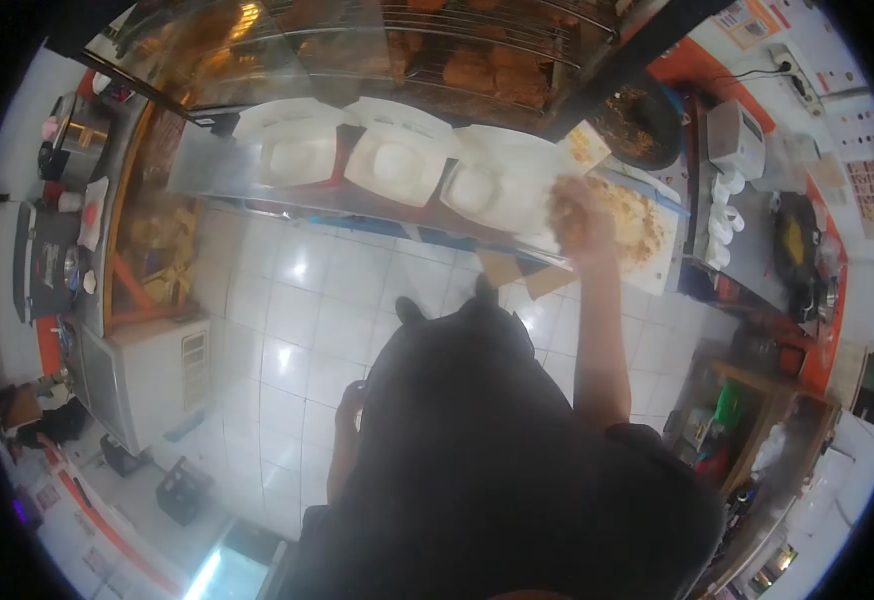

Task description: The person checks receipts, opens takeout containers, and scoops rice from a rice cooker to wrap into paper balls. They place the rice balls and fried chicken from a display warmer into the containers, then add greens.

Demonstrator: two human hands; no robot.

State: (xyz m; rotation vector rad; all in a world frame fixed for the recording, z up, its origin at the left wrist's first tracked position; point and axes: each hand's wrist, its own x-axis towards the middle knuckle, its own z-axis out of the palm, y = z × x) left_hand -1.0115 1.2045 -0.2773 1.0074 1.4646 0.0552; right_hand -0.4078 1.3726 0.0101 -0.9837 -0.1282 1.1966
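My right hand (579,215) reaches over the left edge of a white board (657,262) spread with crumbly brown food (629,222). Its fingers are blurred, so whatever they hold cannot be made out. Left of it, three open white boxes stand in a row on the counter: one (472,187) nearest the hand, a middle one (393,160) and one farther left (299,158), each with a round white mound inside. Low beside my dark clothing hangs my left hand (352,397), partly hidden by it, its fingers unclear.
Behind the boxes is a lit glass cabinet with racks (487,75) of browned food. A dark pan (639,125) sits at the back right, near a small yellow-topped tray (584,147). White cups (724,220) stand farther right. A white appliance (147,375) is at left.
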